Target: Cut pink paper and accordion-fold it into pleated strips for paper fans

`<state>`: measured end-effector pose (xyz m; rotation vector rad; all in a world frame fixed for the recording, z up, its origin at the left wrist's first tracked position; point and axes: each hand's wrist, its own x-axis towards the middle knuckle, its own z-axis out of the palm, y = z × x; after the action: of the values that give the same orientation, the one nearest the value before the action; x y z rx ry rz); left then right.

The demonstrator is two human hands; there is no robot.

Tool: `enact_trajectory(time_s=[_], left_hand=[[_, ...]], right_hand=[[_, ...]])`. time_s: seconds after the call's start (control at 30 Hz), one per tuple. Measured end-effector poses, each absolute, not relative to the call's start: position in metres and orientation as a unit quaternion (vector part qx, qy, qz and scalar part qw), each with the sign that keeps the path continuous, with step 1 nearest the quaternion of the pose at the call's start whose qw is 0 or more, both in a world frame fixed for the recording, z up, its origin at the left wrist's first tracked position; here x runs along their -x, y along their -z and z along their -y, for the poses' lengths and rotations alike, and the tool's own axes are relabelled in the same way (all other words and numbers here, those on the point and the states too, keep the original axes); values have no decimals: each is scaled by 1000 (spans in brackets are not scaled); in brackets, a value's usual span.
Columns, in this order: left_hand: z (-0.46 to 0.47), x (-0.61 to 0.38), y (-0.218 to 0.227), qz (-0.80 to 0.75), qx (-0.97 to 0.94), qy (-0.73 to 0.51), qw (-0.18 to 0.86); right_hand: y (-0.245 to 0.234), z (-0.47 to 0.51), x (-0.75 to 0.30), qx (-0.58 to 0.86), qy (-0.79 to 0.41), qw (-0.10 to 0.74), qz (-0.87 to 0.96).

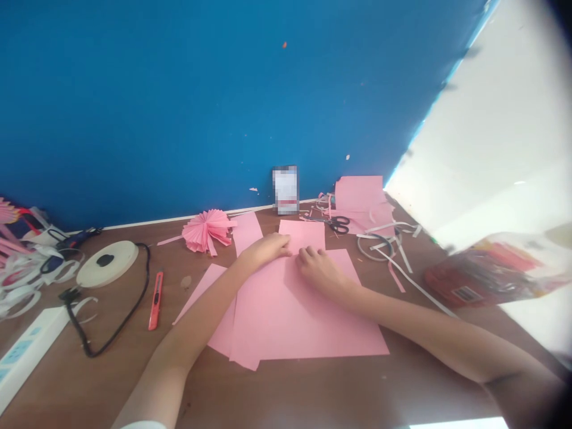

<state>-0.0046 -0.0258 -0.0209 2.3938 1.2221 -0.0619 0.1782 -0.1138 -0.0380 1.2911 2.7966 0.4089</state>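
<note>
Large sheets of pink paper point(295, 322) lie overlapped on the brown table before me. At their far edge, a narrower pink piece point(302, 229) extends beyond my hands. My left hand point(271, 247) reaches in from the left, its fingers closed together on the paper at this piece's near left corner. Close by on the right, my right hand point(319, 268) has its fingers bent and pressed onto the same paper. The fingertips of the two hands are a small gap apart. Whatever lies under the fingers is hidden.
A pleated pink paper fan point(208, 231) and red box cutter point(155, 301) lie left, near a white reel point(107, 263), black cord and power strip point(31, 351). Black-handled scissors point(337, 223), paper strips and pink scraps point(360, 196) lie right, beside a plastic bag point(487, 271). A phone-like object point(286, 189) leans against the blue wall.
</note>
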Motion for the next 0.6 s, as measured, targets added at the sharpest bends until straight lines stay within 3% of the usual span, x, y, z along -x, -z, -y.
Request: enact_trajectory(time_s=[0.27, 0.6], left_hand=[[35, 0, 17, -459, -876, 55, 135], [33, 3, 21, -459, -871, 71, 161]], right_hand=[[31, 116, -176, -390, -140, 43, -909], [32, 117, -179, -461, -80, 27, -884]])
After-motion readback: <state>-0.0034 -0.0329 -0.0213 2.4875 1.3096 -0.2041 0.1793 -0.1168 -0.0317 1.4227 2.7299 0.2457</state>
